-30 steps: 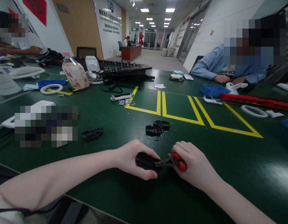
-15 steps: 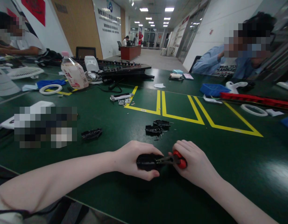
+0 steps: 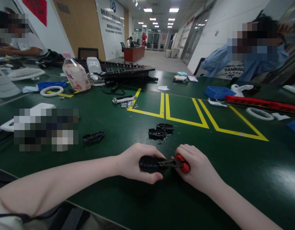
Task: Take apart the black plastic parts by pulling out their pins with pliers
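Observation:
My left hand is closed round a rounded black plastic part, thumb along the near side and fingers over the far side. My right hand grips the red handles of a pair of pliers. The metal jaws point left and meet the right end of the black part; exactly what they pinch is too small to tell. Beyond my hands lie two black plastic pieces with small screws beside them. Another black piece rests to the left.
Yellow tape outlines mark the green table. Farther back stand a drink bottle, a blue tray and a long red strip. A white tape roll lies at left. A person sits across the table.
My hands, the black part and the pliers stay almost in place, with only a tiny shift. The person across the table has raised an arm to the head.

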The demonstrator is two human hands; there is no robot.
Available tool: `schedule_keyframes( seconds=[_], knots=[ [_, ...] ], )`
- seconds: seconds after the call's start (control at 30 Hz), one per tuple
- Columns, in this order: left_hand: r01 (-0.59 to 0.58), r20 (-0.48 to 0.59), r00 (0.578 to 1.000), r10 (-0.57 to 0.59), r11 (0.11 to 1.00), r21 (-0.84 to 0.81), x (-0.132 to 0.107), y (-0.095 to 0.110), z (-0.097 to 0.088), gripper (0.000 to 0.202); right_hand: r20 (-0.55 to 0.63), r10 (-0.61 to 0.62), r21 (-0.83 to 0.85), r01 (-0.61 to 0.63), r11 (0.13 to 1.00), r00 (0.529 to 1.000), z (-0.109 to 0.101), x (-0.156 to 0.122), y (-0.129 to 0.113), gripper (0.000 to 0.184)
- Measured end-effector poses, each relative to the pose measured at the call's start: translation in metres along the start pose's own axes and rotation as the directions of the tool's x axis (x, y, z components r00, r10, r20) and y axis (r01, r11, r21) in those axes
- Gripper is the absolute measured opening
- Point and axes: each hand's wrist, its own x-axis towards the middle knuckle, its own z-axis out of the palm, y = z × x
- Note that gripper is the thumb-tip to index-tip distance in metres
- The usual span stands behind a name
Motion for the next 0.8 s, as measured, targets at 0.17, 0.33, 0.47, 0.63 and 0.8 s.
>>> schedule_keyframes(
  seconds=[0.17,0.33,0.47,0.63,0.8],
  knots=[
    [0.030,-0.017,0.999,-0.031,0.998,-0.055,0.0008,0.0002,0.0007,0.049,-0.003,-0.006,-0.020,0.006,1.000,1.000,-0.0016,0.0003,0.0004,0.012],
    [0.017,0.002,1.000,-0.017,0.997,-0.081,0.0005,0.0020,-0.0002,0.043,0.005,-0.010,-0.022,0.010,1.000,1.000,-0.0033,0.0006,-0.0005,0.008],
    [0.043,-0.003,0.999,-0.043,0.998,-0.056,0.0010,0.0033,-0.0004,0.041,0.013,-0.018,-0.049,0.019,0.999,1.000,-0.0061,0.0016,-0.0015,0.008],
    [0.079,-0.026,0.996,-0.081,0.994,-0.072,0.0013,0.0037,0.0005,0.043,0.002,-0.011,-0.049,0.011,0.999,1.000,-0.0044,0.0018,0.0002,0.008],
    [0.188,-0.083,0.972,-0.221,0.938,-0.291,0.0002,0.0029,-0.0004,0.042,0.002,0.036,-0.010,-0.036,0.999,0.999,-0.0047,0.0028,0.0009,0.009]
  ],
)
